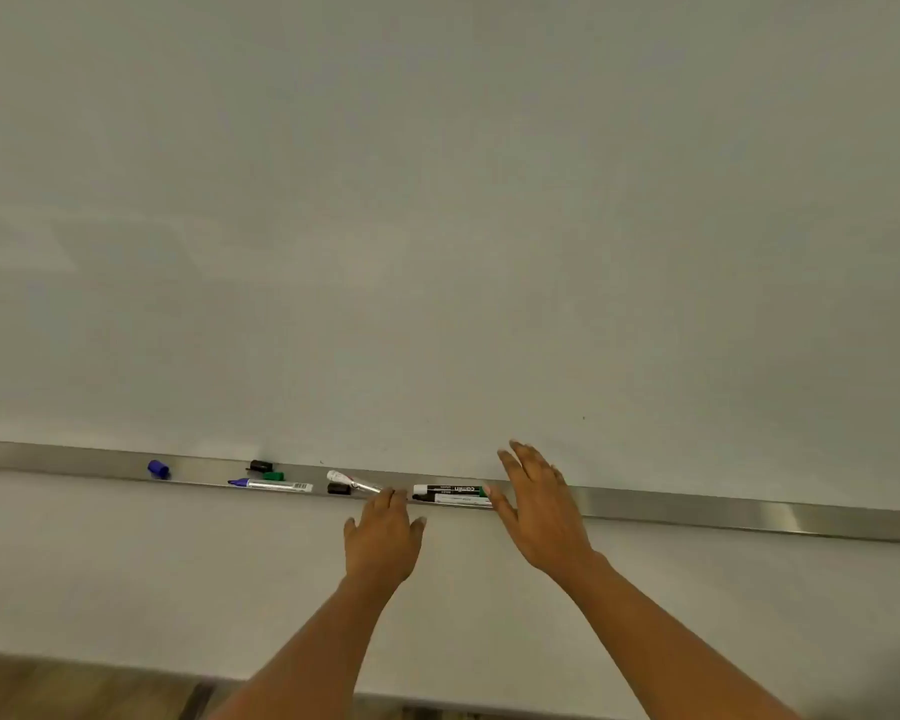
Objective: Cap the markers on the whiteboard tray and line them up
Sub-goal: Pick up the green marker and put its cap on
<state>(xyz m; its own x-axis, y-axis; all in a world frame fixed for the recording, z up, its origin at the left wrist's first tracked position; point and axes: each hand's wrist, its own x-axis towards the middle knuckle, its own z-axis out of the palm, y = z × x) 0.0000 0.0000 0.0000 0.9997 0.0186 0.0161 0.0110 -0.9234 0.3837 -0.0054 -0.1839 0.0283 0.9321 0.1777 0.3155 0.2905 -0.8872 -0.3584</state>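
A metal whiteboard tray runs across the view. On it lie a loose blue cap, a black cap, a green cap, an uncapped blue marker, a white marker lying tilted, another black cap, and two markers side by side, one black-labelled. My left hand reaches up with its fingertips at the white marker's near end; whether it grips it is unclear. My right hand hovers with fingers spread over the right end of the paired markers, holding nothing.
The blank whiteboard fills the upper view. Below the tray is a plain wall, and a strip of floor shows at the bottom left. The tray's right stretch holds nothing.
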